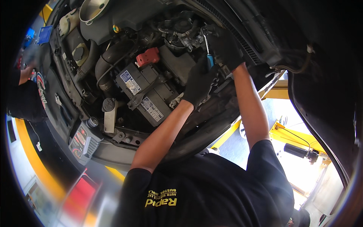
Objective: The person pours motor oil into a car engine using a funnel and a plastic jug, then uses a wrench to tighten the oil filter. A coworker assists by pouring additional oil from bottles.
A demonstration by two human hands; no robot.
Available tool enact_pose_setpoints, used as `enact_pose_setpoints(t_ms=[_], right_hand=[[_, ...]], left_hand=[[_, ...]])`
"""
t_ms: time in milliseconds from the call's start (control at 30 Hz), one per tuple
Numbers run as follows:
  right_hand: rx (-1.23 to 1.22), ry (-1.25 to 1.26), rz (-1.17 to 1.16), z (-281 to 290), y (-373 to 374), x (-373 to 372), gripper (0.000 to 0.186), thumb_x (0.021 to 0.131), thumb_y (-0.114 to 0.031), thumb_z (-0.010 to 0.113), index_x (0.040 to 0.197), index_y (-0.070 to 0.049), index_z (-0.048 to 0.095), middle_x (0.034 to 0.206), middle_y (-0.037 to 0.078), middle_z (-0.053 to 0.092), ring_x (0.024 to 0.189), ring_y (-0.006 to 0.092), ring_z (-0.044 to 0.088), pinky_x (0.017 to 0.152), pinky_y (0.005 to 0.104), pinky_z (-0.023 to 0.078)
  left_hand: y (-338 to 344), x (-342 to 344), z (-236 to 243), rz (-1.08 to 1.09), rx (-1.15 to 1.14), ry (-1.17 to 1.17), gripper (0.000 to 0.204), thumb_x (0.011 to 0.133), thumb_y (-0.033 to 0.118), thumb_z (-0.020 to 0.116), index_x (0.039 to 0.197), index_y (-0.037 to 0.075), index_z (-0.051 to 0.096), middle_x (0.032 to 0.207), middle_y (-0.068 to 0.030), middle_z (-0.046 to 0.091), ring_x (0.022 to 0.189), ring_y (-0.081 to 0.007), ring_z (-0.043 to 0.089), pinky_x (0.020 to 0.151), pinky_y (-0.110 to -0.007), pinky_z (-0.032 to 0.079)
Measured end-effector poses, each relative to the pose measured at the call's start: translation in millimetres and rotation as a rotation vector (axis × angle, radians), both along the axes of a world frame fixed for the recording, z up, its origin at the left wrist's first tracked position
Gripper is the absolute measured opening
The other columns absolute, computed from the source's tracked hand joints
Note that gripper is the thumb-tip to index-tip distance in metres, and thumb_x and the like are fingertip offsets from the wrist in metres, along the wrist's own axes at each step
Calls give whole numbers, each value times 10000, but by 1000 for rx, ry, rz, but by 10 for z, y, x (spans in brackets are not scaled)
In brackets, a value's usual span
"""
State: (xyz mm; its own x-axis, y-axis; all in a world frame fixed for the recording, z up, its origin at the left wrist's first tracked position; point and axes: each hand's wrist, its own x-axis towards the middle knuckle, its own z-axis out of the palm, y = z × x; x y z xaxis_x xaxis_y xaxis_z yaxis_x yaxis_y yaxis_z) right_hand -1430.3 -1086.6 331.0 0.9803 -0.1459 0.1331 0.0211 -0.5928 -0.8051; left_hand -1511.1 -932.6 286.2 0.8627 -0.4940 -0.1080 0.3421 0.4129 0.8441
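My left hand [198, 85], in a black glove, is closed around the blue handle of a screwdriver-like tool [210, 60]. Its silver shaft points away from me, toward metal engine parts. My right hand [226, 47], also gloved in black, is beside the shaft, deep at the far right of the engine bay. Its fingers curl in around the tool's far end and the metal fittings [188, 41]; what they grip is hidden by the dark glove. Left of my left hand sits the car battery [153, 81], with a red terminal cover [148, 56] behind it.
A grey oil bottle [84, 142] stands on the bay's front edge, near pliers [64, 109]. A funnel [92, 10] sits at the far left. Another person's arm [25, 75] shows at left. The raised hood [325, 75] hangs at right; a yellow lift frame [291, 134] is below.
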Motion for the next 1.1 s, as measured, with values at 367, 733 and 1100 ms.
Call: enact_pose_setpoints(t_ms=[367,733,1100], right_hand=[[-17,181,2,228,110,105,353,823,-307,736,796,45,714,729,189,705,708,332,696,690,426,550],[-682,-369,385,204,12,127,218,869,-165,655,967,22,707,1062,243,711,1020,371,700,899,478,553],[-928,-194,302,-66,576,790,238,884,-220,681,986,-10,725,930,235,726,877,397,724,796,483,580]], left_hand=[[2,-110,123,47,20,63,509,998,151,693,1472,63,528,886,-1,633,771,-69,618,675,-242,528],[410,239,-530,305,573,-625,457,1019,259,650,1437,97,569,932,-26,660,737,-93,608,649,-256,522],[900,2500,-948,650,-587,-38,228,994,278,546,784,192,559,622,11,533,615,-174,555,753,-352,507]])
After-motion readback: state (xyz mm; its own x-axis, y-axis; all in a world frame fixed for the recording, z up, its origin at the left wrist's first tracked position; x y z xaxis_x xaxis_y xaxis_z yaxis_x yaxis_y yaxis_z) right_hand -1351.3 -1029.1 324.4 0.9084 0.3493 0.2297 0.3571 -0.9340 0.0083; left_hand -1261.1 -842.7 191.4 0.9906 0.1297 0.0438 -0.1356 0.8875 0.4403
